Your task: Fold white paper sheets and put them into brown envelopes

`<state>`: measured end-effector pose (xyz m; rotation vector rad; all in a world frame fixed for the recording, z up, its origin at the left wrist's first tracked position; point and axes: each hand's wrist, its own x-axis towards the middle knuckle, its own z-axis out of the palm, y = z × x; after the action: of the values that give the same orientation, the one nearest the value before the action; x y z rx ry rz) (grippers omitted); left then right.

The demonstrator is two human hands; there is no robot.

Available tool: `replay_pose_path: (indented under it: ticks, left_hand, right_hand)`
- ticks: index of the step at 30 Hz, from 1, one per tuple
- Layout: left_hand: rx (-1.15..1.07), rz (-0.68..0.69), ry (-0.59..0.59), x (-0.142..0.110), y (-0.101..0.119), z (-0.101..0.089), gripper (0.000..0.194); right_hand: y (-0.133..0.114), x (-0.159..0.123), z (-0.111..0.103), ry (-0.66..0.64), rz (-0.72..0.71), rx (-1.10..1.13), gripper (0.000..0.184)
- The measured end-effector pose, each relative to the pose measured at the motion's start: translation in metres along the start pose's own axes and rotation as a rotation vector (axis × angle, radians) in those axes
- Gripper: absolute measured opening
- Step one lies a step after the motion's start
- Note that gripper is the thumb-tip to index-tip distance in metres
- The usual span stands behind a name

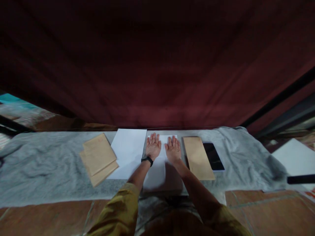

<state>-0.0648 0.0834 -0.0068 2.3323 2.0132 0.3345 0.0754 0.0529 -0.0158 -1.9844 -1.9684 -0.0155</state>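
A white sheet of paper lies in the middle of the grey cloth, with faint crease-like lines on it. My left hand rests palm down on its upper left part, fingers stretched forward; a black band circles that wrist. On the sheet's upper right part my right hand lies flat too, its fingers slightly spread. Neither hand grips anything. Just left of this sheet is more white paper. To the right of my right hand lies a stack of brown envelopes.
Two or more brown envelopes overlap at the left, touching the white paper. A dark-screened phone or tablet sits partly behind the right envelope stack. The grey cloth is rumpled at both ends. A dark red surface rises behind.
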Motion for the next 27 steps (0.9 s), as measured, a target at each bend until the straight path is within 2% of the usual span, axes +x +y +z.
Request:
replay_pose_path:
  ticks: [5,7,12,16,19,23,27]
  left_hand:
    - [0.019,-0.004,0.002,-0.002,0.004,-0.001,0.059]
    - [0.020,0.008,0.005,-0.004,0.005,-0.002,0.059]
    - [-0.006,0.009,-0.014,-0.001,0.004,-0.007,0.060]
    - [-0.038,-0.014,-0.003,-0.005,0.009,-0.010,0.060]
    - [-0.057,-0.018,0.008,-0.034,0.023,-0.010,0.061]
    - [-0.071,0.199,-0.033,-0.105,0.039,-0.009,0.058]
    - [-0.031,0.232,-0.037,-0.160,0.031,-0.021,0.059]
  right_hand:
    - [-0.004,-0.015,0.001,0.149,0.102,0.056,0.061]
    - [-0.011,-0.033,-0.003,0.155,0.062,0.067,0.059]
    - [-0.015,-0.100,-0.022,0.063,-0.180,0.080,0.057]
    - [-0.008,-0.124,-0.032,0.065,-0.155,0.045,0.065]
    - [-0.006,-0.122,-0.033,0.039,-0.131,0.040,0.067]
    - [-0.004,-0.119,-0.032,-0.029,-0.148,0.030,0.066]
    - [-0.001,-0.120,-0.031,-0.043,-0.159,0.018,0.063]
